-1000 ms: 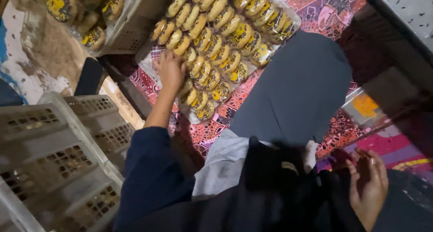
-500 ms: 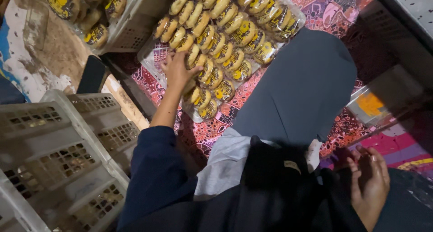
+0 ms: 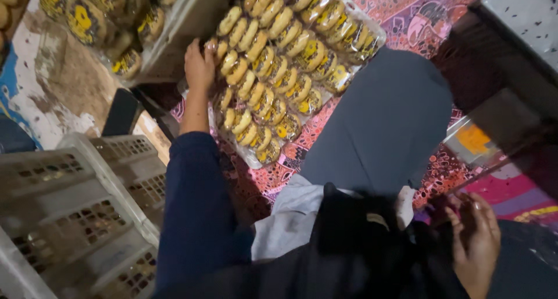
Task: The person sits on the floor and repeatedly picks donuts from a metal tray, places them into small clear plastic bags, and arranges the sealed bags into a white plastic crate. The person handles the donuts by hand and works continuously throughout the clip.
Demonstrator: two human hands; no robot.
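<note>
My left hand (image 3: 199,65) reaches forward in a dark blue sleeve and rests on the left edge of rows of small yellow-wrapped round buns (image 3: 279,66), fingers curled around one bun at the row's end. The buns lie packed in several rows on a clear plastic sheet (image 3: 253,156) over a pink patterned cloth (image 3: 407,14). My right hand (image 3: 475,241) hangs low at the right beside my dark clothing, fingers loosely bent, with nothing visible in it. My grey-trousered knee (image 3: 381,124) lies next to the buns.
Grey plastic crates (image 3: 70,212) are stacked at the lower left. More wrapped buns (image 3: 99,20) fill a tray at the upper left. A grey box (image 3: 523,20) sits at the top right, and an orange-and-clear packet (image 3: 474,139) lies at the right.
My left hand has moved up along the left edge of the bun rows, from the lower rows to the upper end. My right hand stays low at the right.
</note>
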